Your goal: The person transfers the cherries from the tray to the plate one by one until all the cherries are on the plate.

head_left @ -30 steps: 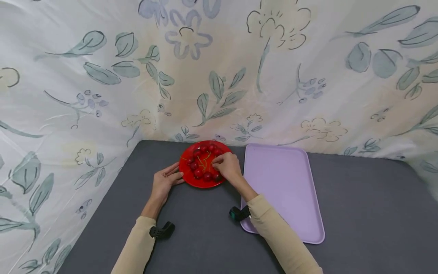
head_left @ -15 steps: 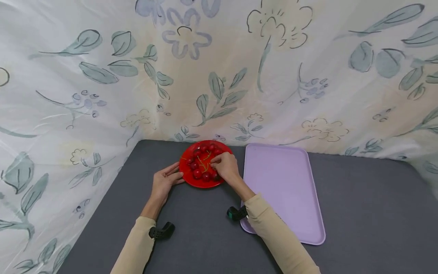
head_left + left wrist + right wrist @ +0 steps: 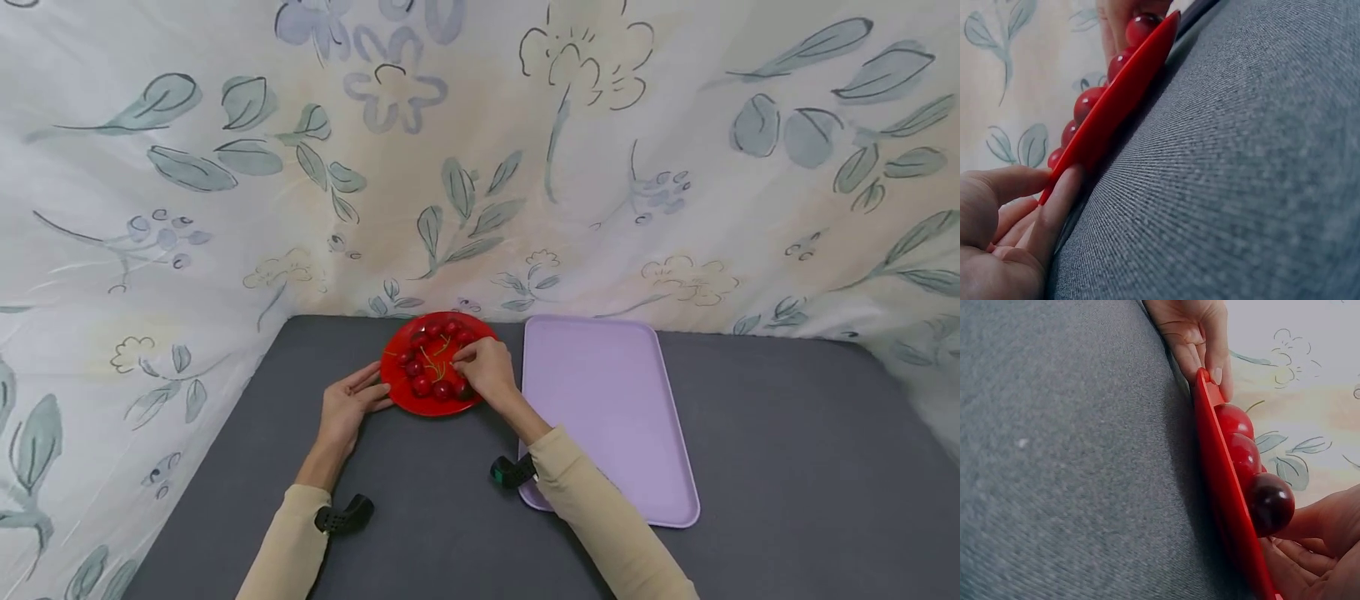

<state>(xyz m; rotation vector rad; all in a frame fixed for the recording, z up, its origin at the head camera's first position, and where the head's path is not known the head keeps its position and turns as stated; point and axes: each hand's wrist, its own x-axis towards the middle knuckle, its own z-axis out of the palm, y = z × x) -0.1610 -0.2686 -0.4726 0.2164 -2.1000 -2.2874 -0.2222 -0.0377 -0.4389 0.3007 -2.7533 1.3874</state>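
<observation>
A round red plate point(image 3: 401, 398) bears several dark red cherries point(image 3: 422, 386) set in a ring, their green stems point(image 3: 435, 367) pointing inward. My left hand point(image 3: 347, 408) grips the plate's left rim; the left wrist view has fingers point(image 3: 1025, 182) on both sides of that edge. Over the plate's right part, my right hand point(image 3: 487, 371) pinches a cherry stem, its fingertips together at the inner side of the ring. A darker cherry point(image 3: 1271, 505) sits right beside these fingers in the right wrist view. The hand covers some of the right-hand cherries.
To the right of the plate, a lilac rectangular tray point(image 3: 600, 400) lies on the dark grey table point(image 3: 787, 467), partly under the right forearm. Behind and to the left hangs a floral cloth point(image 3: 480, 167). Both wrists wear black devices point(image 3: 345, 514).
The right hand and the near cherries shift slightly left across the plate. The left hand keeps its place at the rim. The head view has turned a little, sliding the scene left.
</observation>
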